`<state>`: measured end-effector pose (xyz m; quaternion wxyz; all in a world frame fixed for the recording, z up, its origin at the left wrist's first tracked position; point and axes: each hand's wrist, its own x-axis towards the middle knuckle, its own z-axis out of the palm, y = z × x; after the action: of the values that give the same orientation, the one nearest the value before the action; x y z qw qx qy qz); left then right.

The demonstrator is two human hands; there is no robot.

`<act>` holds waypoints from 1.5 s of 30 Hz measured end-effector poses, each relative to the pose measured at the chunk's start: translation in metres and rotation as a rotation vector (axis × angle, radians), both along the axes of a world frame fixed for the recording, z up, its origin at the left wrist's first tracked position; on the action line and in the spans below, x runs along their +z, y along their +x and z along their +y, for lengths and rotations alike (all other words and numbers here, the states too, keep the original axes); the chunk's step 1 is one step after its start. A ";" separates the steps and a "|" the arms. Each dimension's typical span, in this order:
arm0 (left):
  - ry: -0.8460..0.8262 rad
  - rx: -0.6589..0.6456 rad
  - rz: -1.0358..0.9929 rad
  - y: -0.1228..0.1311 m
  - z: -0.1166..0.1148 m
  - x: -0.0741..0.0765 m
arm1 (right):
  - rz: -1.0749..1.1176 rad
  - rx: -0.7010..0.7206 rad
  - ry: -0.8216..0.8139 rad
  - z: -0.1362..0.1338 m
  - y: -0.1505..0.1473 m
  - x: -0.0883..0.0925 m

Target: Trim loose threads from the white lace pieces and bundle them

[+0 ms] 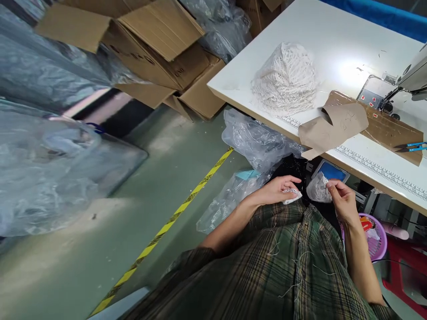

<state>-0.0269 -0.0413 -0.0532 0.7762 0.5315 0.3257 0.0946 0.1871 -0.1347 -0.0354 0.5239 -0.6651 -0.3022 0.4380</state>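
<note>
Head view: both hands are below the table's (330,26) near edge. The left hand (275,191) has its fingers curled around a small lace piece (292,199). The right hand (345,202) pinches a cupped lace piece (318,189) by its edge, apparently to let it hang free for handling. Whether the two are joined cannot be determined.

Surroundings, left to right: plastic sheeting (50,178) well left of the table; an open carton (160,53) just beyond its left corner; striped tape (187,204) on the floor, left of it. On the table: a lace pile (285,80), presumably kept within reach; a paper template (333,129) overhanging the near edge; a sewing machine (413,73); blue-handled snips (410,146). Below the table, right: a purple basket (378,244).
</note>
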 end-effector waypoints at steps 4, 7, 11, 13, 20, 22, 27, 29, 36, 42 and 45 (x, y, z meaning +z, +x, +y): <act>-0.026 -0.060 -0.068 0.009 0.003 0.042 | 0.013 0.015 0.073 0.012 -0.008 -0.003; 0.004 -0.052 -0.080 0.013 0.004 0.060 | 0.081 0.052 0.146 0.016 -0.019 -0.003; 0.032 -0.016 -0.103 0.013 0.005 0.069 | 0.073 0.213 0.266 0.012 -0.029 -0.003; 0.041 0.002 -0.116 0.013 0.006 0.069 | 0.114 0.284 0.282 0.009 -0.031 -0.003; 0.117 0.064 -0.088 0.010 0.010 0.063 | 0.156 0.334 0.254 0.006 -0.036 0.015; 0.216 0.020 -0.085 0.008 0.014 0.064 | 0.097 0.360 0.256 0.007 -0.035 0.022; 0.629 -0.090 -0.163 0.003 0.030 0.070 | -0.135 0.500 0.249 0.007 -0.026 0.035; 0.662 -0.192 -0.204 0.004 0.035 0.071 | -0.197 0.535 0.253 0.007 -0.024 0.039; 0.658 -0.292 -0.264 0.008 0.040 0.064 | -0.347 0.561 0.307 0.005 -0.028 0.054; 0.553 -0.136 -0.264 0.005 0.035 0.058 | -0.416 0.497 0.307 0.004 -0.031 0.055; 0.478 -0.028 -0.302 0.003 0.033 0.053 | -0.355 0.429 0.311 0.004 -0.033 0.052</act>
<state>-0.0235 -0.0078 -0.0006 0.6697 0.6840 0.1675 0.2359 0.1543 -0.1304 0.0161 0.4541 -0.5644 -0.5854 0.3640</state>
